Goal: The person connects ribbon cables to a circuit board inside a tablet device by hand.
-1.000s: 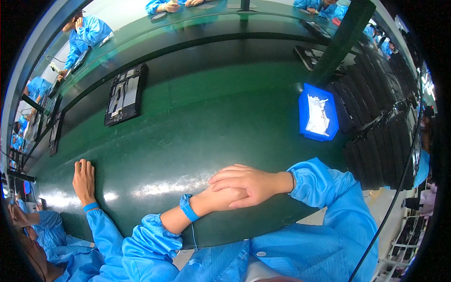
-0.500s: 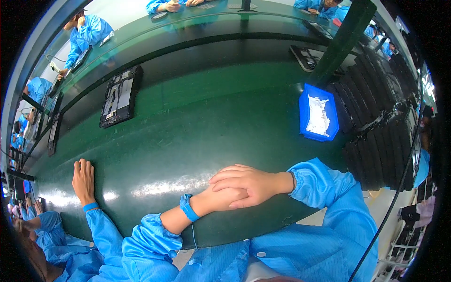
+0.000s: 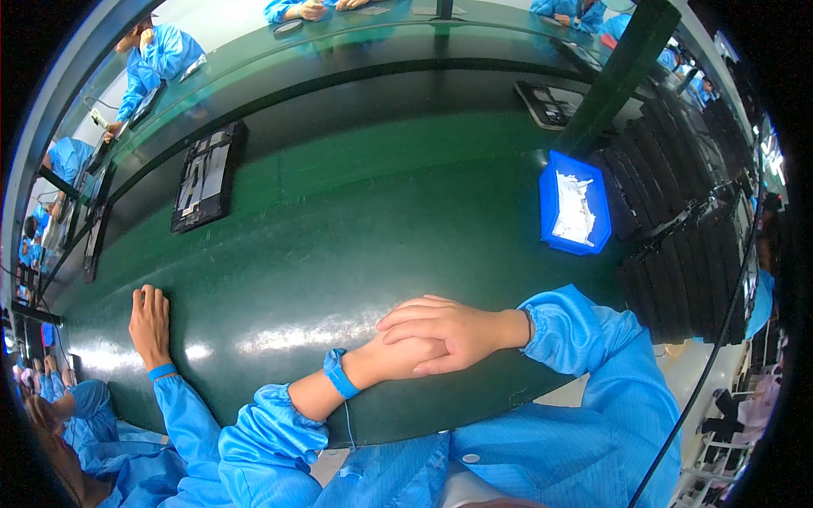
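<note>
My right hand [image 3: 457, 332] lies across the back of my left hand [image 3: 396, 359], its fingers stretched out and resting flat. Both are close to the near edge of the green work surface [image 3: 339, 262]. The fingers of my left hand are hidden beneath the right one. A blue wrist strap [image 3: 340, 374] with a thin cord circles my left wrist. Beyond my right hand stands a blue bin [image 3: 583, 248] holding small white pieces [image 3: 574, 212]. Farther off to the left lies a flat black-framed device with its inner parts exposed [image 3: 203, 179].
Stacked black panels [image 3: 682, 288] rise at the right, with a dark cable [image 3: 720, 347] in front. A green post [image 3: 622, 72] stands near another opened device [image 3: 549, 105]. A co-worker's hand [image 3: 151, 326] rests on the surface at left. Other people in blue sit farther away.
The opened device at far left has shifted a little to the left, as has the one beside the post. My hands stay where they were.
</note>
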